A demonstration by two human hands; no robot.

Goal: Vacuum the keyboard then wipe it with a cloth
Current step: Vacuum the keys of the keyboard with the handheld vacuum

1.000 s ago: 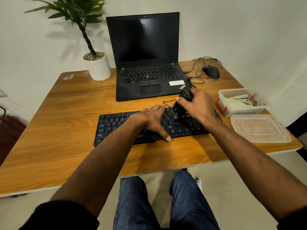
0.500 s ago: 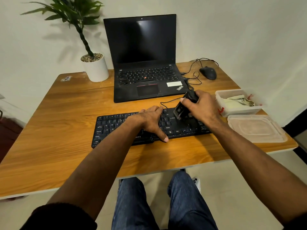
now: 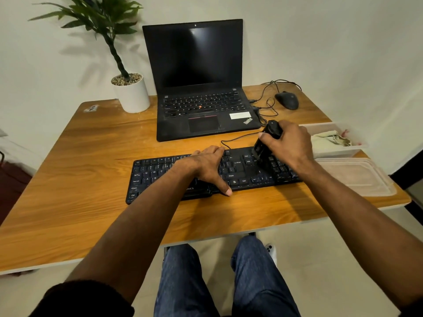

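At the far left of the wooden desk [image 3: 68, 161] we see a potted plant [image 3: 128, 88], then an open laptop [image 3: 201, 88] behind the black keyboard [image 3: 160, 177] lying near the front edge. Our left hand [image 3: 206, 165] rests flat on its middle keys, fingers loosely spread. Our right hand [image 3: 288, 145] curls round a small black vacuum [image 3: 265, 145], its nozzle on the right-hand keys. Beyond: a mouse [image 3: 287, 100], a tub holding the cloth [image 3: 329, 141], and its lid [image 3: 359, 175]
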